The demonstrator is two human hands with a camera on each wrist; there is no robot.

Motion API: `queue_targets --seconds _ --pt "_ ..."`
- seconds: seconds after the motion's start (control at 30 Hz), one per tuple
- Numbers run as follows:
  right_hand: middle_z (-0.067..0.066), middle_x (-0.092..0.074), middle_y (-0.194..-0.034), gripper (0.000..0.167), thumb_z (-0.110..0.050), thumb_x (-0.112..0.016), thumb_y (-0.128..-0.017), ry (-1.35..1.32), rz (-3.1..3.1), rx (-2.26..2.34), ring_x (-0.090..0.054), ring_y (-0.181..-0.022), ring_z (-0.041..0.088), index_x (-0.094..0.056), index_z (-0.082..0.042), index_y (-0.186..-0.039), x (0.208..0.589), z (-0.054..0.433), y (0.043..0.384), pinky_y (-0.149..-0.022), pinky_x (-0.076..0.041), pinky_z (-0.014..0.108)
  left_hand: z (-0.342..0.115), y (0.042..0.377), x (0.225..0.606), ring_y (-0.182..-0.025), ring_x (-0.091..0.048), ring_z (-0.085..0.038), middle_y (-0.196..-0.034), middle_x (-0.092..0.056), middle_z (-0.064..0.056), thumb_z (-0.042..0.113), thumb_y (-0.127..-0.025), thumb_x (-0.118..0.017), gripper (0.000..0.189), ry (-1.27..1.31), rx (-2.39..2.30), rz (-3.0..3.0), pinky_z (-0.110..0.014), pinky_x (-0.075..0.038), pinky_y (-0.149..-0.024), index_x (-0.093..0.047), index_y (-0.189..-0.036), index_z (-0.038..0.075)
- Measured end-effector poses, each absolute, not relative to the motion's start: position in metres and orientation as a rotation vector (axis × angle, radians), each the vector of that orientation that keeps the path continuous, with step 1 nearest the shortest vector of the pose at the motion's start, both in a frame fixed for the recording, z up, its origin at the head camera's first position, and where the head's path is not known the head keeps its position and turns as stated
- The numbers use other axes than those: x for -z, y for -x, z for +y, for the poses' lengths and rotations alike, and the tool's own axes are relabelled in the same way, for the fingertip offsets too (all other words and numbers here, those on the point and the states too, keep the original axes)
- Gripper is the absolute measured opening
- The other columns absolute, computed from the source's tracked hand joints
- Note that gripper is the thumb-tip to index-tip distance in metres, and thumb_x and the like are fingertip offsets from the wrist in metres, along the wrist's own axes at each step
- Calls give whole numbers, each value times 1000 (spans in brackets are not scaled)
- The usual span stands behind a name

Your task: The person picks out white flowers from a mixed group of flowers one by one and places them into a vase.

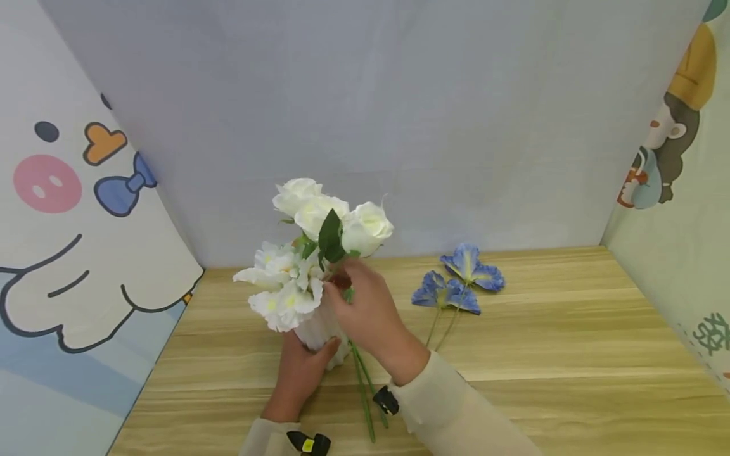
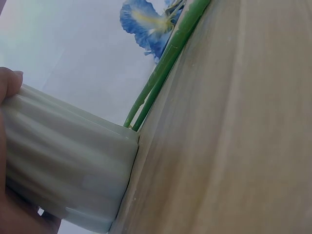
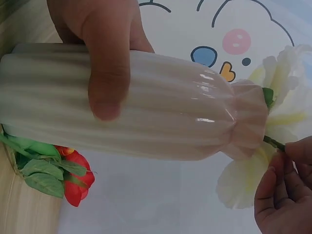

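Note:
My left hand grips a white ribbed vase around its body, the thumb along the near side. The vase stands on the wooden table, its narrow ruffled neck up. White roses and white frilly-petaled flowers rise from its mouth. Right at the neck, my right hand pinches a thin green stem between thumb and fingertips. A dark green leaf shows above that hand. In the head view, the stem's lower end is hidden inside the vase.
Blue flowers lie toward the table's back right, their stems pointing forward. Green stems lie beside the vase on the right. A red flower with green leaves is behind the vase in the right wrist view. A grey backdrop closes off the rear.

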State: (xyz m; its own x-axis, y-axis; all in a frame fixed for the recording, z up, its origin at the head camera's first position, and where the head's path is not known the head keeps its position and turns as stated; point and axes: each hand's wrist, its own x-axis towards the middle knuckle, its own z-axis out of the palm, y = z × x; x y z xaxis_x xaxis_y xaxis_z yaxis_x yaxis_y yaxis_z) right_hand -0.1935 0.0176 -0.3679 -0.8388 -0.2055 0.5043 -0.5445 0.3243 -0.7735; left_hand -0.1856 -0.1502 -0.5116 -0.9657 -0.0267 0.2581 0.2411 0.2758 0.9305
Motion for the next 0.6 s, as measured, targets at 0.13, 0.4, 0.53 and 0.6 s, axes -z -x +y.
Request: queue_targets --seconds 0.13,0.4,0.53,0.6 --pt "8 -66 -104 10 -7 -63 -99 -720 -2311 -1523 -67 -94 22 -66 -2 -108 366 15 192 -77 -56 34 -150 185 511 -112 -57 -19 -129 -57 -3 15 -85 -85 79 210 1778 -2298 -38 -47 -94 -38 -147 18" --pt "8 -67 -102 8 -7 -62 -99 -687 -2347 -1523 -66 -90 20 -66 -2 -105 364 13 193 -74 -56 30 -150 186 513 -117 -55 -18 -134 -54 -3 16 -85 -85 80 196 1783 -2285 -39 -43 -99 -37 -148 18" --pt "5 -67 -99 8 -9 -62 -99 -691 -2342 -1511 -65 -89 18 -67 -4 -104 366 14 194 -75 -56 33 -151 186 514 -117 -54 -18 -135 -52 -2 16 -85 -85 82 194 1763 -2300 -39 -43 -98 -34 -149 19" --pt "4 -67 -96 6 -9 -63 -100 -716 -2312 -1502 -64 -87 17 -66 -5 -103 368 14 194 -76 -56 37 -151 187 516 -117 -53 -19 -137 -51 -2 16 -84 -85 86 214 1764 -2290 -38 -43 -98 -31 -152 21"
